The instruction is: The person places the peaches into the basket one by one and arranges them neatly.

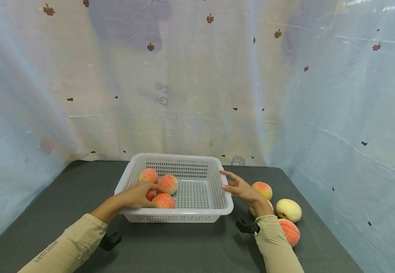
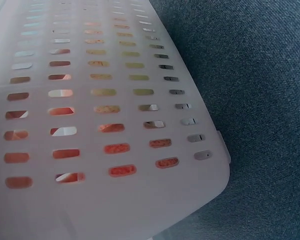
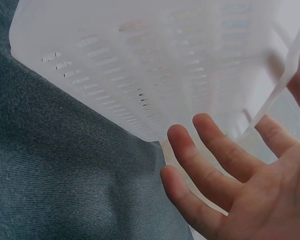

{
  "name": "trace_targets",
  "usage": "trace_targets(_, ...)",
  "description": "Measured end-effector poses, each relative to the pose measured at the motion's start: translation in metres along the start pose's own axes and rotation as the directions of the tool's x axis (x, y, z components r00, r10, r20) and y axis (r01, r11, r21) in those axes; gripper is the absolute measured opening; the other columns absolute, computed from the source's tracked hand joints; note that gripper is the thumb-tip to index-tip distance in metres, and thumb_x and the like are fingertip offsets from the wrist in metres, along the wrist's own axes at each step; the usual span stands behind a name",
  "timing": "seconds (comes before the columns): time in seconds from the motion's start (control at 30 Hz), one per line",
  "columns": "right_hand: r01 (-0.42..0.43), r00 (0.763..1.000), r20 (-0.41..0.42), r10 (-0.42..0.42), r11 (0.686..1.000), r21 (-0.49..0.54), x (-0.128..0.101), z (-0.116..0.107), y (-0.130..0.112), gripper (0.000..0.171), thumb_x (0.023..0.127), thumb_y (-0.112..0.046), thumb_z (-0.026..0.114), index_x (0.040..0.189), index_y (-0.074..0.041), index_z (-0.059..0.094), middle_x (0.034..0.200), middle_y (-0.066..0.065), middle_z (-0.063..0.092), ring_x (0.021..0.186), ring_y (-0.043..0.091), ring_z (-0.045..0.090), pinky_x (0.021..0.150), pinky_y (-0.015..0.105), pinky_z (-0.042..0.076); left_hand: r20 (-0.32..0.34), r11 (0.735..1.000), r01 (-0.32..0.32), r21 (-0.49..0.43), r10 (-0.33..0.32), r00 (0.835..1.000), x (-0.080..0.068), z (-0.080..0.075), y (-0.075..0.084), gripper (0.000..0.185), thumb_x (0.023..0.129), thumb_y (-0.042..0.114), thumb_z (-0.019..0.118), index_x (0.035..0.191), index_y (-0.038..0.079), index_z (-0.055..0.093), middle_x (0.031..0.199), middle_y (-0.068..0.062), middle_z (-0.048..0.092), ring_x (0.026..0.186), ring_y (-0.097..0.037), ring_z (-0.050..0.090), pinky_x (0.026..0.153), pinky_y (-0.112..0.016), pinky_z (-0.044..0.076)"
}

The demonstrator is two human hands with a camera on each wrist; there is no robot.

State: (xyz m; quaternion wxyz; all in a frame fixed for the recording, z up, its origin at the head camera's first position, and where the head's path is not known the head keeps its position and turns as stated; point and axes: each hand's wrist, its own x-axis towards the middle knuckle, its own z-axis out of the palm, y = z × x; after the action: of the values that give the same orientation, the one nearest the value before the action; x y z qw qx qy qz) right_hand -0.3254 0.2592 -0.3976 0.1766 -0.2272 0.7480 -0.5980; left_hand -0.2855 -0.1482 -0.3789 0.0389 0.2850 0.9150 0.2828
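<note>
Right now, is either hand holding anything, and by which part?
The left hand grips a peach from above inside the basket. The right hand is open beside the basket's rim, holding nothing.

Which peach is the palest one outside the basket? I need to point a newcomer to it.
Start at the white slotted basket on the dark table, then look right, past the right hand. Of the peaches lying there, it is the pale yellow peach farthest right; its neighbours show orange or red.

Left hand [image 1: 138,194] curled palm-down, right hand [image 1: 239,187] open, fingers spread.
</note>
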Motion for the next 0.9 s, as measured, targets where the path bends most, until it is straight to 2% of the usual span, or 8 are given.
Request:
trace_targets(0.1, -0.003, 1.0, -0.005, 0.003, 1.0, -0.003, 0.0002, 0.0004, -0.0006, 0.077, 0.102, -0.021, 0.062, 0.163, -0.014, 0.015, 0.153, 0.034, 0.04, 0.114, 0.021, 0.067, 0.094, 0.041, 0.056, -0.011, 1.0, -0.005, 0.007, 0.005, 1.0, -0.0004, 0.0003, -0.0008, 0.045, 0.079, 0.021, 0.086, 0.122, 0.019, 0.073, 0.103, -0.003, 0.067, 0.095, -0.02, 0.055, 0.08, -0.034, 0.044)
trace_targets(0.13, -0.004, 1.0, -0.008, 0.004, 1.0, -0.003, 0.0003, 0.0004, -0.0007, 0.077, 0.102, -0.022, 0.062, 0.163, -0.014, 0.015, 0.153, 0.034, 0.04, 0.114, 0.02, 0.067, 0.094, 0.042, 0.056, -0.017, 1.0, -0.01, 0.01, 0.011, 1.0, -0.0005, 0.0005, -0.001, 0.045, 0.079, 0.022, 0.086, 0.121, 0.019, 0.073, 0.112, -0.003, 0.068, 0.102, -0.022, 0.056, 0.085, -0.039, 0.045)
trace_targets(0.2, -0.005, 1.0, -0.011, 0.005, 1.0, -0.002, 0.0002, 0.0006, -0.001, 0.078, 0.102, -0.022, 0.063, 0.163, -0.014, 0.015, 0.153, 0.033, 0.04, 0.114, 0.02, 0.067, 0.094, 0.042, 0.056, -0.028, 1.0, -0.019, 0.015, 0.02, 0.999, -0.0008, 0.0007, -0.0017, 0.044, 0.078, 0.022, 0.086, 0.12, 0.019, 0.074, 0.126, -0.003, 0.068, 0.114, -0.025, 0.057, 0.095, -0.046, 0.047)
trace_targets(0.27, -0.003, 1.0, -0.01, 0.003, 1.0, -0.002, 0.0, 0.0009, -0.0015, 0.078, 0.102, -0.022, 0.063, 0.163, -0.014, 0.015, 0.153, 0.033, 0.04, 0.115, 0.02, 0.067, 0.095, 0.042, 0.056, -0.034, 1.0, -0.02, 0.014, 0.02, 0.999, -0.0009, 0.0009, -0.0023, 0.043, 0.078, 0.023, 0.086, 0.12, 0.019, 0.074, 0.128, -0.003, 0.068, 0.122, -0.027, 0.057, 0.101, -0.052, 0.046)
trace_targets(0.53, -0.005, 1.0, -0.009, 0.005, 1.0, 0.0, 0.0007, 0.0007, 0.0003, 0.078, 0.101, -0.022, 0.063, 0.163, -0.014, 0.016, 0.153, 0.033, 0.04, 0.113, 0.017, 0.067, 0.095, 0.041, 0.056, -0.034, 1.0, -0.016, 0.005, 0.016, 0.999, -0.0014, 0.0016, -0.0047, 0.043, 0.079, 0.025, 0.086, 0.12, 0.02, 0.074, 0.131, -0.004, 0.068, 0.128, -0.032, 0.055, 0.104, -0.059, 0.045)
trace_targets(0.67, -0.004, 1.0, -0.007, 0.004, 1.0, -0.002, 0.0006, 0.0011, -0.0002, 0.079, 0.101, -0.024, 0.064, 0.163, -0.014, 0.015, 0.154, 0.033, 0.04, 0.113, 0.018, 0.067, 0.095, 0.043, 0.056, -0.033, 1.0, -0.02, 0.005, 0.021, 0.999, -0.001, 0.0012, -0.0057, 0.045, 0.08, 0.025, 0.085, 0.122, 0.016, 0.073, 0.132, -0.006, 0.067, 0.133, -0.036, 0.053, 0.106, -0.062, 0.043)
trace_targets(0.83, -0.003, 1.0, -0.011, 0.003, 1.0, -0.005, 0.0, 0.0017, -0.0009, 0.079, 0.101, -0.024, 0.064, 0.163, -0.014, 0.016, 0.153, 0.034, 0.04, 0.114, 0.019, 0.067, 0.095, 0.043, 0.056, -0.03, 1.0, -0.025, 0.007, 0.026, 0.999, 0.0, 0.0013, -0.0062, 0.049, 0.08, 0.027, 0.086, 0.125, 0.012, 0.071, 0.133, -0.008, 0.067, 0.131, -0.035, 0.053, 0.106, -0.061, 0.043)
trace_targets(0.9, -0.002, 1.0, -0.011, 0.002, 1.0, -0.006, 0.0001, 0.0016, -0.0005, 0.079, 0.101, -0.024, 0.064, 0.163, -0.013, 0.015, 0.153, 0.034, 0.04, 0.114, 0.02, 0.067, 0.095, 0.043, 0.056, -0.026, 1.0, -0.026, -0.001, 0.026, 0.999, 0.0004, 0.0014, -0.0069, 0.051, 0.081, 0.027, 0.086, 0.126, 0.011, 0.07, 0.132, -0.008, 0.067, 0.127, -0.033, 0.055, 0.104, -0.057, 0.045)
